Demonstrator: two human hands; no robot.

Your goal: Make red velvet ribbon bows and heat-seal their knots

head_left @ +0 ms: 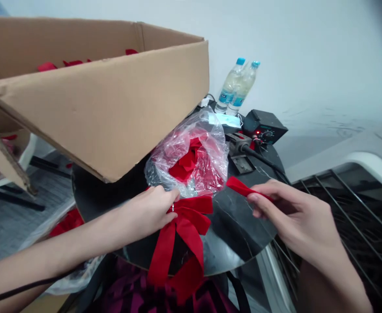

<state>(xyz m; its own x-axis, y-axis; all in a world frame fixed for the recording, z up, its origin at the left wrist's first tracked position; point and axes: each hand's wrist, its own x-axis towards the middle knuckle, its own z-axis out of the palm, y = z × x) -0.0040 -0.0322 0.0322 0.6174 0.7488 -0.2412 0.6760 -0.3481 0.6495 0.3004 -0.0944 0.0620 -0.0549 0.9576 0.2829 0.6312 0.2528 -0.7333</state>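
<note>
My left hand [160,208] pinches a red ribbon bow [191,228] at its middle, where a small string of shiny beads or stones [173,208] shows. Its loops spread to the right and two long tails hang down past the table's front edge. Held between the thumb and fingers of my right hand [282,208] is a short strip of red ribbon [241,187], pointing left toward the bow but apart from it. Just behind the bow lies an open clear plastic bag [210,161] with red ribbon pieces [187,163] inside.
A large cardboard box [112,100] with red pieces overhangs the round black table [239,243] at left. Behind are two water bottles [234,89], a blue face mask [225,120], and a black control box [264,126] with a cable. A white-framed rack [363,161] stands right.
</note>
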